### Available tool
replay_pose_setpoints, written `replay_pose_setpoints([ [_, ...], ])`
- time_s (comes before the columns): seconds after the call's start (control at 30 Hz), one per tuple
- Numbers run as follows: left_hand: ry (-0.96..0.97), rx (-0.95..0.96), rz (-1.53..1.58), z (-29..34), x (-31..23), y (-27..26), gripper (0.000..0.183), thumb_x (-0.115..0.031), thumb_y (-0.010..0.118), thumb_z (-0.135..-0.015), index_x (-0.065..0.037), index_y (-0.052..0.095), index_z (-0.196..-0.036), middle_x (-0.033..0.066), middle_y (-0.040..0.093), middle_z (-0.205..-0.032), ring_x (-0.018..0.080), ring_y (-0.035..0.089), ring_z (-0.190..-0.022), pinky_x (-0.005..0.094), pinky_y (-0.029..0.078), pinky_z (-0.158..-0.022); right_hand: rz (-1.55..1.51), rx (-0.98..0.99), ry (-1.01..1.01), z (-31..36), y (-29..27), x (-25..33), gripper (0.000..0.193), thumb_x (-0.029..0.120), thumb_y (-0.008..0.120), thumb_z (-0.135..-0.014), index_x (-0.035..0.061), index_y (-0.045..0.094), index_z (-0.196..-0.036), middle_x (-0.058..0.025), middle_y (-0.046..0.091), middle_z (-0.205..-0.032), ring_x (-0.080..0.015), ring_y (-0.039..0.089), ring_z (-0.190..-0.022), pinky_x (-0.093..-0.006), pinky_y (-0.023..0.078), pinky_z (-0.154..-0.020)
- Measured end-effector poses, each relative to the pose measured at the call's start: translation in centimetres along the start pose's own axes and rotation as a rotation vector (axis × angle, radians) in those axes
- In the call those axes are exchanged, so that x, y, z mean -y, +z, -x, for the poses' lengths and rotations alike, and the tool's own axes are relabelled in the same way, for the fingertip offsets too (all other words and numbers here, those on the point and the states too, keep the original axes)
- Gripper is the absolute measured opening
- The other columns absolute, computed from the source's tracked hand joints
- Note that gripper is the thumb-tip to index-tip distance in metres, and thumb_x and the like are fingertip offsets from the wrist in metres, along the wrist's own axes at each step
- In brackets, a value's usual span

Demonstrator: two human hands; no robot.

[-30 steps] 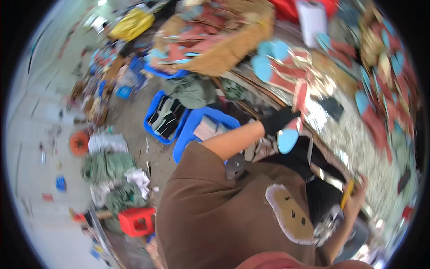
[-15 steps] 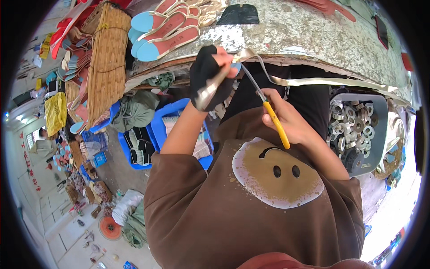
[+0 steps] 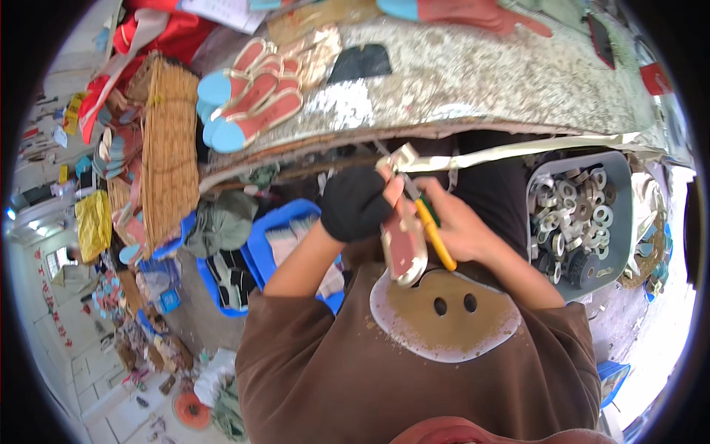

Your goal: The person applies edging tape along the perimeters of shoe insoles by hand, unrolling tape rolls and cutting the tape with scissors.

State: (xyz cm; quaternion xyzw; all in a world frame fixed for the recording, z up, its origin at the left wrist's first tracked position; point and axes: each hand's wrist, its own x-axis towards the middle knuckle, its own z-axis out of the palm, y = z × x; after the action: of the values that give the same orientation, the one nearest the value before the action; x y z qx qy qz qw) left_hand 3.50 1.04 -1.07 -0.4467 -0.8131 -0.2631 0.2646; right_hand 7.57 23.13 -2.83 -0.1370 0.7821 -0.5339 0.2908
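My left hand, in a black fingerless glove, is closed around a reddish insole with a pale metallic edge. The insole's rounded end hangs down in front of my shirt. A pale gold strip runs from the insole's upper end, by my left fingertips, off to the right along the table's edge. My right hand is closed on a slim metal tool with a yellow handle. The tool's metal end meets the insole beside my left fingers; its tip is hidden.
On the worn table lie several insoles with blue ends and a black flat piece. A grey bin of tape-like rolls stands at right. Blue crates and a woven bamboo panel are at left.
Both hands have come lower and nearer my body. The insole has turned its reddish face into view, and the strip is pulled straighter. The yellow-handled tool has moved down and left.
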Motion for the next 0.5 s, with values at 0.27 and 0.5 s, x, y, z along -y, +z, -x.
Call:
replay_pose_setpoints([
  [0.27, -0.814, -0.527, 0.908, 3.1, -1.2, 0.7, 0.036, -0.037, 0.057, -0.097, -0.002, 0.063, -0.103, 0.0092, 0.066, -0.087, 0.021, 0.063, -0.071, 0.0344, 0.052, -0.068, 0.024, -0.03, -0.016, 2.7, -7.1, -0.1, 0.054, 0.023, 0.083, -0.071, 0.0043, 0.058, -0.115, -0.0019, 0.053, -0.074, -0.01, 0.052, -0.072, -0.0282, 0.043, -0.063],
  [0.5, -1.19, -0.812, 0.978, -0.4, -1.6, 2.5, 0.022, -0.022, 0.065, -0.093, -0.006, 0.058, -0.106, 0.0027, 0.061, -0.09, 0.0132, 0.06, -0.076, 0.0309, 0.052, -0.067, 1.271, -0.844, -0.308, 0.3, -22.4, -1.4, 0.031, 0.007, 0.068, -0.082, 0.0047, 0.066, -0.113, -0.0157, 0.065, -0.109, -0.0287, 0.063, -0.1, -0.0347, 0.049, -0.088],
])
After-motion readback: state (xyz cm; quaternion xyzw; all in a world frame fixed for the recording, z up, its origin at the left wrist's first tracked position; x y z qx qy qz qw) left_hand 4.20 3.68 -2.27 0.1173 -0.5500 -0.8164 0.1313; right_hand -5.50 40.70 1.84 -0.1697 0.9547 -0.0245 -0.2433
